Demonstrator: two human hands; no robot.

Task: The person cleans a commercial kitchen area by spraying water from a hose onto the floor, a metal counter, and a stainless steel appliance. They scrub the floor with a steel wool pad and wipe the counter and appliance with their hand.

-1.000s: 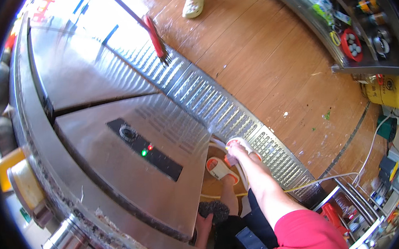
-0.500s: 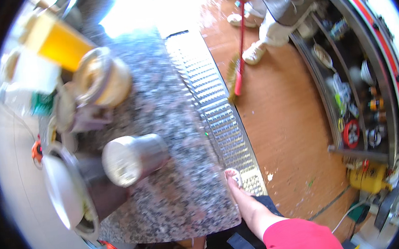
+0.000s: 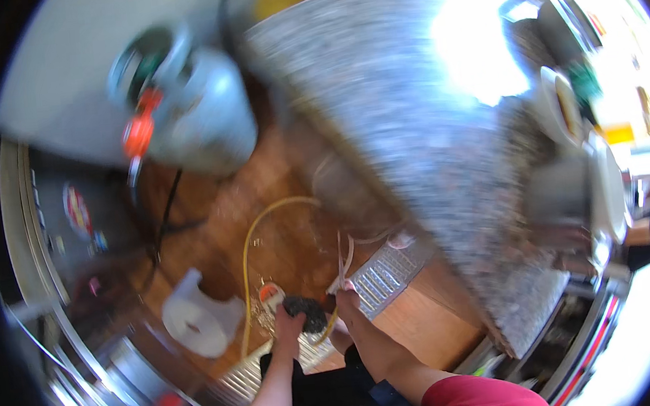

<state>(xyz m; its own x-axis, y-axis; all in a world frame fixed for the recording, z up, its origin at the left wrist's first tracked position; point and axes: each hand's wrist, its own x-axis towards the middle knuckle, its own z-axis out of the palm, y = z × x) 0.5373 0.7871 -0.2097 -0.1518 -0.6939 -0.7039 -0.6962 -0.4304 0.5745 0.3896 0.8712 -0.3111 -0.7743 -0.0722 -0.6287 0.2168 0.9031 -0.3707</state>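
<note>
My left hand (image 3: 289,325) is closed on the edge of a dark grey, speckled pad (image 3: 308,315), low over the floor. My right hand (image 3: 347,302) is closed to the right of the pad. A thin pale strip (image 3: 342,259) rises by its fingers, and a piece of yellow hose (image 3: 247,259) shows just below them. Blur hides whether the right hand grips either one. A small round orange-and-white item (image 3: 271,293) lies on the floor beyond the left hand.
A grey gas cylinder (image 3: 207,113) with an orange regulator (image 3: 138,130) stands far left. The granite counter (image 3: 377,84) juts across the right, with a metal pot (image 3: 561,192) on it. A white plastic container (image 3: 196,316) lies left; a metal floor grate (image 3: 392,274) runs beneath my arms.
My view has swung from the counter's other side to the floor by the gas cylinder. Both hands now show low down, the left with the dark pad. The person with the red-handled broom is gone from view.
</note>
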